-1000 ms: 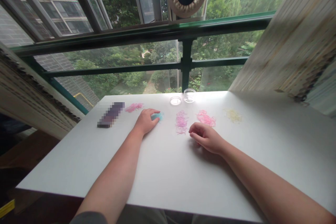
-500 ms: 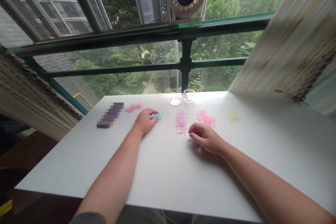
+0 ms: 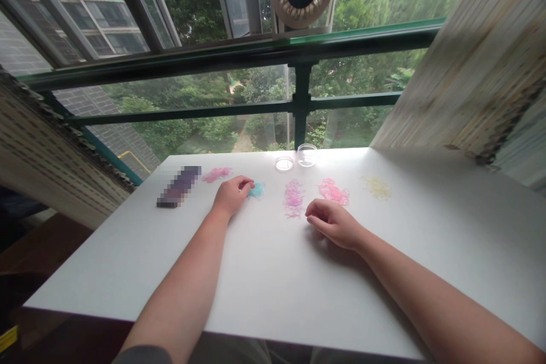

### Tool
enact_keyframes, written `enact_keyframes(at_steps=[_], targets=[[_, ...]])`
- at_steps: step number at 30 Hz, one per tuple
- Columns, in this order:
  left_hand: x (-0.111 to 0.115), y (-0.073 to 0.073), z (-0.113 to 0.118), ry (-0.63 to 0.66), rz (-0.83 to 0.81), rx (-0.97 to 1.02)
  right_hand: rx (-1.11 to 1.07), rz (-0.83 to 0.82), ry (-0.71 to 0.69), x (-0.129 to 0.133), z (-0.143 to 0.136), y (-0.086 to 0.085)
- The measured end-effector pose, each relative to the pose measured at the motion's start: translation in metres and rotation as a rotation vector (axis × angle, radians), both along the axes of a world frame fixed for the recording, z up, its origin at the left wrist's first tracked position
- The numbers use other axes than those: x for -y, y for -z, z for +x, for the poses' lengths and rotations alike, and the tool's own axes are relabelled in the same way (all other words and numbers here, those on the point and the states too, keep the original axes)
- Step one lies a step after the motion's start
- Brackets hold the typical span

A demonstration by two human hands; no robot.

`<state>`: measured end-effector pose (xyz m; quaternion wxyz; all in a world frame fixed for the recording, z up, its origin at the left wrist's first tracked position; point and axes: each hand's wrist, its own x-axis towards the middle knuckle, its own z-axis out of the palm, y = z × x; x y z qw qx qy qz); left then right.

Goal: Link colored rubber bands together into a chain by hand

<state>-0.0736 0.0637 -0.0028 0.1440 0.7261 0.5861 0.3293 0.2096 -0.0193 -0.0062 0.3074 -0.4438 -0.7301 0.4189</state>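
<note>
My left hand (image 3: 232, 192) is beside the teal pile of thin rubber bands (image 3: 256, 190), its thumb and forefinger pinched together at the pile's left edge. Whatever is between those fingertips is too small to make out. Loosely curled, my right hand (image 3: 333, 222) rests on the table, thumb and forefinger tips close together; its palm side is hidden. Just left of its fingertips lies a purple pile of bands (image 3: 294, 198). A bright pink pile (image 3: 333, 191) sits right behind its knuckles. Farther right is a pale yellow pile (image 3: 377, 187).
Another pink pile (image 3: 217, 174) lies at the back left, near a dark pixelated oblong object (image 3: 179, 186). At the table's back edge stand a clear round container (image 3: 307, 156) and a shallow clear lid (image 3: 284, 164). The white table (image 3: 256, 284) meets a window with a green railing (image 3: 191, 112).
My left thumb and forefinger have closed into a pinch, and that hand has drawn slightly left, uncovering more of the teal pile. My right hand stays in place.
</note>
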Motion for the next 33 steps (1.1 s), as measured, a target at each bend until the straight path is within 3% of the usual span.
enact_keyframes(at_steps=[8,12,20,26,33], targets=[[-0.001,0.001,0.000,0.045,0.029,0.066,0.009,0.013,0.006,0.000,-0.001,-0.002],[-0.004,0.000,-0.002,0.047,0.123,0.120,0.014,0.018,0.004,0.001,0.000,-0.002],[-0.011,0.001,-0.032,-0.185,0.327,0.253,0.011,0.015,0.015,0.000,-0.001,-0.001],[-0.004,0.009,-0.071,-0.375,0.200,0.147,0.071,0.068,0.042,0.001,0.001,-0.003],[-0.012,0.023,-0.073,-0.504,0.036,0.012,0.134,0.119,0.049,-0.004,0.004,-0.002]])
